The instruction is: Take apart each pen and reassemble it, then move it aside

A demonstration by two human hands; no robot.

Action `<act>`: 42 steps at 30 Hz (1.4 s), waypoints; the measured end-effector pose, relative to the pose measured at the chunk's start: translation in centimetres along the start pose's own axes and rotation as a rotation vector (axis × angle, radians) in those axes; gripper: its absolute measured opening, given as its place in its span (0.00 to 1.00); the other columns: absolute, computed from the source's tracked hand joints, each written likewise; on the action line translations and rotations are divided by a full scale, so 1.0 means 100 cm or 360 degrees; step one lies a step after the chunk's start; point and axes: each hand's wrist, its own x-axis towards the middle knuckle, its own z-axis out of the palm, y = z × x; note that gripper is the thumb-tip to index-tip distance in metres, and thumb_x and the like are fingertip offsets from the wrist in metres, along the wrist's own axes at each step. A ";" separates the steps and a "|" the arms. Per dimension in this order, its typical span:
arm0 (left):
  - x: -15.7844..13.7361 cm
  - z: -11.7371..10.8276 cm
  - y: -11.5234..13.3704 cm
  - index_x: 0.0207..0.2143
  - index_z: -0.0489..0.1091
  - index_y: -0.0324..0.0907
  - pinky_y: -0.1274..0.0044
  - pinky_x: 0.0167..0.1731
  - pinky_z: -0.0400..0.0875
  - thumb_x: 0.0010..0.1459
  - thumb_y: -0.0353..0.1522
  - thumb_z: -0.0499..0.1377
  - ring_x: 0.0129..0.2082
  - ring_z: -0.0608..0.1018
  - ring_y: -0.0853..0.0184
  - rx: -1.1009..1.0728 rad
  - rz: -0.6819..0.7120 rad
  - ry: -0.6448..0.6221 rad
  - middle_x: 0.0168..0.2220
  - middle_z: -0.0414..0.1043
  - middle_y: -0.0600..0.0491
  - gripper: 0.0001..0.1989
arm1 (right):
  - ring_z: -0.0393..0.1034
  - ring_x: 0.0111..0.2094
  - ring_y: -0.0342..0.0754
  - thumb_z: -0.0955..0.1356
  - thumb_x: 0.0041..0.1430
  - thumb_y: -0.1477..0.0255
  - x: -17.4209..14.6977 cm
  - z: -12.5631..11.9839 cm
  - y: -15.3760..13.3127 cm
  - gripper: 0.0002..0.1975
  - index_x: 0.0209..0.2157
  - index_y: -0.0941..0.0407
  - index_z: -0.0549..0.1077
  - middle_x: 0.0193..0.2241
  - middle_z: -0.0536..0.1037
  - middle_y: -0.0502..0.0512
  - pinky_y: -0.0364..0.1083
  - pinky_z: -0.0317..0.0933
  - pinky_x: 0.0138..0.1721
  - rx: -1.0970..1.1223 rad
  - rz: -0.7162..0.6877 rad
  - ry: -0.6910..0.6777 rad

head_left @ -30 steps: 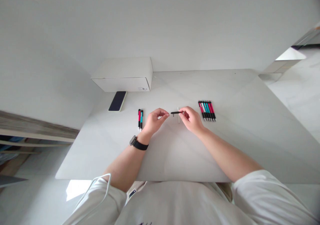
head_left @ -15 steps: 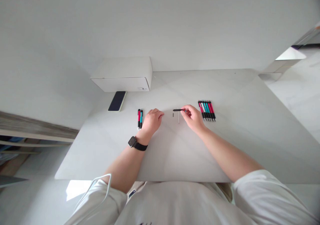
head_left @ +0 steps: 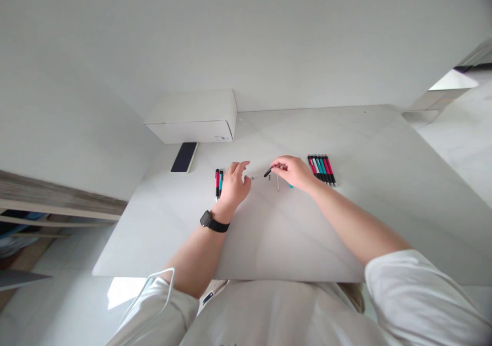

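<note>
My right hand [head_left: 294, 171] pinches a black pen part [head_left: 267, 173] between thumb and fingertips, its free end pointing left and down. Just under it lies a small dark spring-like piece [head_left: 269, 178]. A thin white refill [head_left: 278, 183] rests below the right fingers, and a bit of teal [head_left: 291, 186] shows beneath that hand's edge. My left hand [head_left: 235, 183] is open, thumb and index finger spread, with a tiny metallic piece [head_left: 252, 178] on the table by its fingertips. Beside it on the left are a red pen [head_left: 217, 183] and a teal pen [head_left: 221, 182], partly covered by the hand.
A row of several red, white and teal pens [head_left: 322, 170] lies to the right of my right hand. Farther back on the left are a phone [head_left: 184, 157] and a white box [head_left: 190, 130] near the wall. A black watch [head_left: 206, 219] is on my left wrist.
My left hand has gone from closed fingers to spread ones, and a tiny metallic piece now shows beside it. The black part in my right hand has tilted downward; a teal bit lies below that hand.
</note>
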 end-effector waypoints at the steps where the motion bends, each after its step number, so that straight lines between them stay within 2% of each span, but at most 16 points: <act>1: 0.001 -0.001 0.001 0.61 0.69 0.46 0.65 0.53 0.72 0.59 0.22 0.55 0.48 0.76 0.59 -0.0018 -0.0013 0.0039 0.49 0.71 0.45 0.28 | 0.76 0.34 0.48 0.72 0.64 0.64 0.005 0.003 0.000 0.06 0.40 0.48 0.83 0.38 0.84 0.51 0.47 0.66 0.37 -0.0044 -0.0013 -0.0090; 4: 0.002 -0.002 0.003 0.60 0.69 0.46 0.63 0.55 0.70 0.60 0.23 0.56 0.50 0.76 0.57 -0.0031 -0.0036 0.0111 0.49 0.71 0.45 0.26 | 0.77 0.35 0.50 0.75 0.61 0.68 0.021 0.015 0.002 0.02 0.35 0.47 0.83 0.35 0.84 0.51 0.47 0.65 0.37 -0.0179 -0.0036 -0.0328; 7: 0.002 -0.001 0.003 0.59 0.69 0.46 0.63 0.56 0.69 0.62 0.24 0.56 0.50 0.76 0.57 -0.0020 -0.0061 0.0121 0.50 0.71 0.45 0.24 | 0.77 0.34 0.50 0.75 0.59 0.69 0.038 0.028 0.004 0.03 0.32 0.46 0.84 0.34 0.85 0.51 0.47 0.65 0.36 -0.0249 -0.0016 -0.0453; 15: 0.002 0.000 0.001 0.59 0.69 0.46 0.63 0.56 0.69 0.62 0.24 0.57 0.50 0.76 0.57 -0.0060 -0.0094 0.0142 0.51 0.71 0.45 0.23 | 0.76 0.31 0.51 0.77 0.57 0.69 0.064 0.044 0.010 0.02 0.31 0.47 0.84 0.31 0.85 0.54 0.48 0.65 0.34 -0.0486 0.0052 -0.0568; 19: 0.002 -0.001 0.005 0.60 0.69 0.46 0.65 0.54 0.70 0.63 0.25 0.57 0.48 0.76 0.58 -0.0125 -0.0103 0.0139 0.50 0.72 0.45 0.23 | 0.77 0.35 0.52 0.76 0.59 0.69 0.061 0.033 0.009 0.02 0.32 0.48 0.84 0.33 0.85 0.54 0.48 0.65 0.37 -0.0396 0.0016 -0.0411; 24: 0.000 -0.005 0.016 0.60 0.68 0.46 0.74 0.40 0.71 0.67 0.28 0.54 0.36 0.75 0.66 -0.0334 -0.0138 0.0055 0.47 0.74 0.48 0.20 | 0.75 0.34 0.49 0.70 0.67 0.66 0.037 -0.012 -0.004 0.08 0.43 0.50 0.82 0.40 0.84 0.54 0.49 0.66 0.39 -0.0225 -0.0033 0.0077; 27: -0.004 -0.007 0.026 0.58 0.70 0.47 0.77 0.33 0.68 0.68 0.30 0.55 0.27 0.72 0.70 -0.0428 -0.0071 -0.0155 0.39 0.75 0.53 0.17 | 0.74 0.32 0.49 0.67 0.70 0.63 0.010 -0.040 -0.013 0.13 0.50 0.51 0.79 0.40 0.84 0.55 0.49 0.67 0.38 -0.0113 -0.0030 0.0233; 30: -0.009 -0.007 0.035 0.57 0.71 0.49 0.76 0.33 0.68 0.66 0.32 0.59 0.27 0.73 0.71 -0.0430 0.0130 -0.0399 0.41 0.76 0.53 0.17 | 0.75 0.33 0.49 0.68 0.68 0.63 -0.024 -0.052 -0.015 0.13 0.50 0.49 0.79 0.39 0.83 0.54 0.48 0.68 0.37 -0.0024 -0.0037 0.0020; 34: -0.013 -0.004 0.037 0.56 0.74 0.50 0.76 0.34 0.69 0.63 0.34 0.63 0.30 0.76 0.68 -0.0400 0.0330 -0.0591 0.39 0.76 0.53 0.18 | 0.76 0.35 0.48 0.69 0.68 0.65 -0.067 -0.043 -0.009 0.09 0.47 0.47 0.81 0.39 0.82 0.52 0.47 0.68 0.37 -0.0079 -0.0111 -0.0272; 38: -0.014 -0.004 0.035 0.49 0.77 0.50 0.76 0.34 0.68 0.64 0.35 0.63 0.32 0.77 0.66 -0.0246 0.0335 -0.0638 0.36 0.76 0.53 0.12 | 0.76 0.34 0.48 0.70 0.66 0.68 -0.095 -0.022 0.000 0.08 0.45 0.45 0.81 0.40 0.82 0.51 0.47 0.67 0.37 -0.0187 -0.0234 -0.0505; 42: -0.015 -0.007 0.036 0.45 0.79 0.49 0.75 0.35 0.66 0.63 0.38 0.64 0.34 0.78 0.65 -0.0011 0.0302 -0.0767 0.35 0.77 0.53 0.09 | 0.77 0.38 0.49 0.70 0.68 0.69 -0.104 -0.009 0.007 0.09 0.46 0.48 0.81 0.41 0.81 0.53 0.47 0.66 0.40 -0.0383 -0.0275 -0.0596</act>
